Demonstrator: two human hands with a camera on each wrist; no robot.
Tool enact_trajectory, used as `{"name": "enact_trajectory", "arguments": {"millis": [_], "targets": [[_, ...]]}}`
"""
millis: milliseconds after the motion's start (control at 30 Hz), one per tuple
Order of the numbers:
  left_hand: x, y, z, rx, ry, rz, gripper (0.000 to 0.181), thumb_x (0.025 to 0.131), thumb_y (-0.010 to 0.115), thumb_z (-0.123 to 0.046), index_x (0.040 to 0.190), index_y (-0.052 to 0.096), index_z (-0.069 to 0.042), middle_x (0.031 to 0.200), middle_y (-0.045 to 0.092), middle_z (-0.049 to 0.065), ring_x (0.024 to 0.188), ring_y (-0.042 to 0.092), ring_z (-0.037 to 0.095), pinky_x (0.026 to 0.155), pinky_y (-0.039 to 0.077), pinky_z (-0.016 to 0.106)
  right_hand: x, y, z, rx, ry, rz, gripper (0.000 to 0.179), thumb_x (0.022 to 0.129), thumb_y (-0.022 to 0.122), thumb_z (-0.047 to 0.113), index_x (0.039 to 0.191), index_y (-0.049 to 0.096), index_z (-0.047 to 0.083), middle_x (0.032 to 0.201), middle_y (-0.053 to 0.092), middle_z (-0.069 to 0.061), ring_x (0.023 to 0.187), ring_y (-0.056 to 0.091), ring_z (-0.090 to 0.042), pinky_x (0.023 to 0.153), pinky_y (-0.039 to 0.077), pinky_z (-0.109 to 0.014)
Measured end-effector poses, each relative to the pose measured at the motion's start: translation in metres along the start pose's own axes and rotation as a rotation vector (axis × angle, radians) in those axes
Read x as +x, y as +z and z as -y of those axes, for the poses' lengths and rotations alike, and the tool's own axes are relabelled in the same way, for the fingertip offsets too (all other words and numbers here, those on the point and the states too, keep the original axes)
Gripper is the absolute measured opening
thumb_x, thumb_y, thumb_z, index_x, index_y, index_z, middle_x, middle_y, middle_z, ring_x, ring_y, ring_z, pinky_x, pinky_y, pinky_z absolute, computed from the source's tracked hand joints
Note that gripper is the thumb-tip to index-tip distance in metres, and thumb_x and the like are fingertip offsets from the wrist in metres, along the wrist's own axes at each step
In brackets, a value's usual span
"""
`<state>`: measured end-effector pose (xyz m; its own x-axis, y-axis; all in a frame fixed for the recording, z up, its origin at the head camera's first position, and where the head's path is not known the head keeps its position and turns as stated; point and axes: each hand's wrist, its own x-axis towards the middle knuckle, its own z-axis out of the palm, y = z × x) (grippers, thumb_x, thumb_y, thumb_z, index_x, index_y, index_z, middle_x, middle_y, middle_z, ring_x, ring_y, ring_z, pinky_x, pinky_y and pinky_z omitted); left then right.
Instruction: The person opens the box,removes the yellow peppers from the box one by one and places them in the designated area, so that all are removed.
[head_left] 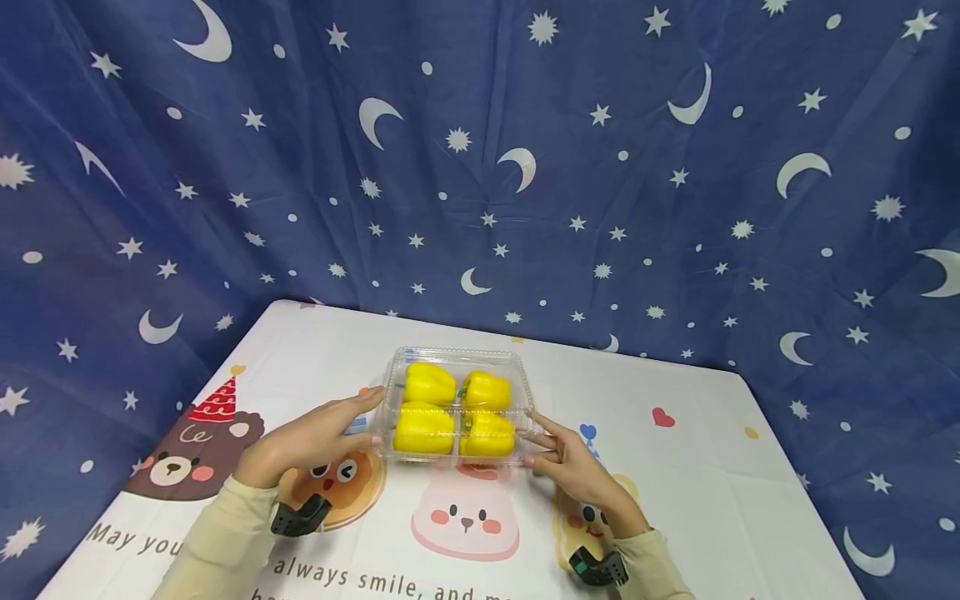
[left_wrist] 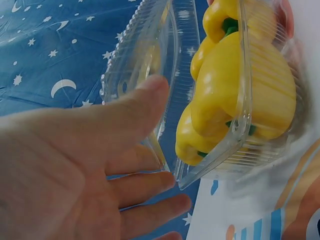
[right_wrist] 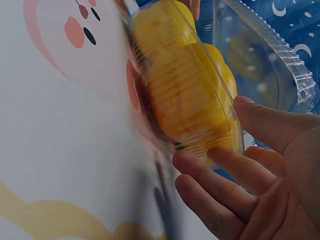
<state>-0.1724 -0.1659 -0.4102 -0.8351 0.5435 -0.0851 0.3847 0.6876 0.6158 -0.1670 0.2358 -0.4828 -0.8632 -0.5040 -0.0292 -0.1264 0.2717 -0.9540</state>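
Where the creased navy curtain (head_left: pixel 480 175) meets the white printed cloth (head_left: pixel 690 483) over the tabletop, I see first, on the left, a flat brown cartoon bear (head_left: pixel 191 454), then a smooth cream sleeve (head_left: pixel 225 542) with a dark wrist mount (head_left: pixel 302 517). Next comes the left hand (head_left: pixel 322 433), relaxed and spread, at the near-left side of a clear plastic clamshell box (head_left: pixel 458 408); I see it gripping nothing. Thin, glossy and ribbed, the box sits mid-tabletop, its scalloped lid (left_wrist: pixel 127 67) raised at the back. Inside are four yellow bell peppers (head_left: pixel 429 385), plump, waxy and lobed, set two by two, with green stems. To their right, the right hand (head_left: pixel 573 462) has its fingers loosely extended beside the wall, its thumb tip at the rim, closed around nothing. Farther right lies a printed red heart (head_left: pixel 663 417). Glare and ribbing blur the lower peppers, the printed lettering is cut off below, and I cannot tell how firmly either hand presses.
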Motion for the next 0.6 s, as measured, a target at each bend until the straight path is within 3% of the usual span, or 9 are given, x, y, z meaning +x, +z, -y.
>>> {"name": "enact_trajectory", "arguments": {"millis": [333, 600], "targets": [[0.0036, -0.0068, 0.0009, -0.078, 0.037, -0.053, 0.075, 0.098, 0.065, -0.034, 0.153, 0.034, 0.007, 0.163, 0.028, 0.028, 0.15, 0.029, 0.048, 0.119, 0.03, 0.062, 0.0005, -0.0004, -0.0037, 0.021, 0.007, 0.018, 0.078, 0.099, 0.064, 0.012, 0.161, 0.019, 0.001, 0.154, 0.042, -0.032, 0.116, 0.068, -0.041, 0.094, 0.059, -0.036], [0.0055, -0.0084, 0.0046, -0.081, 0.045, -0.087, 0.07, 0.102, 0.059, -0.035, 0.154, 0.035, 0.005, 0.162, 0.033, 0.025, 0.15, 0.031, 0.046, 0.12, 0.029, 0.062, 0.0011, -0.0018, -0.004, 0.029, 0.026, 0.03, 0.078, 0.099, 0.065, 0.014, 0.161, 0.02, 0.002, 0.154, 0.041, -0.031, 0.12, 0.065, -0.043, 0.096, 0.058, -0.028]]}}
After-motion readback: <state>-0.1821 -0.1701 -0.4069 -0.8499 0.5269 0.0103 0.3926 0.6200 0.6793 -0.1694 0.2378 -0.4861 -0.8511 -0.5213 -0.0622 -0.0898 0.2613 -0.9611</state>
